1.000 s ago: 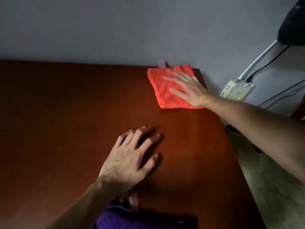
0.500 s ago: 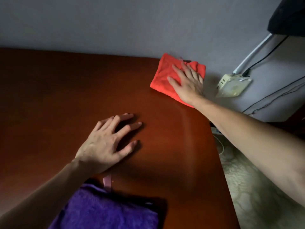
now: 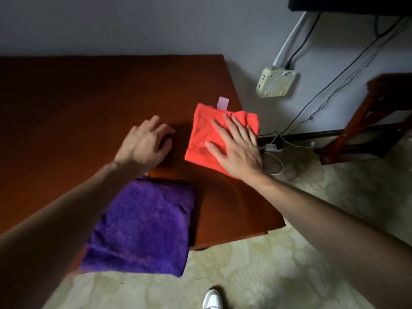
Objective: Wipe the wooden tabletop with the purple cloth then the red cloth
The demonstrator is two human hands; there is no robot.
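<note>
Red cloth [image 3: 207,134] under flat right hand [image 3: 236,150] at tabletop [image 3: 66,108] edge; left hand [image 3: 145,146] loose, empty; purple cloth [image 3: 142,228] near.

- The tabletop [image 3: 78,108] is reddish-brown wood, smooth with a soft satin sheen.
- The red cloth [image 3: 205,132] at the right edge is fuzzy, matt terry-like fabric, creased under the right hand [image 3: 238,150]; a pale smooth ribbon tag [image 3: 223,103] sticks out at its far side.
- The purple cloth [image 3: 142,228] at the near edge is thick, plush, matt pile.
- The floor [image 3: 256,275] looks like a pale patterned carpet, though the dim light makes this unsure.
- The box on the wall [image 3: 275,84] is cream plastic, matt, with a perforated face.
- The chair [image 3: 367,121] at far right is dark polished wood.
</note>
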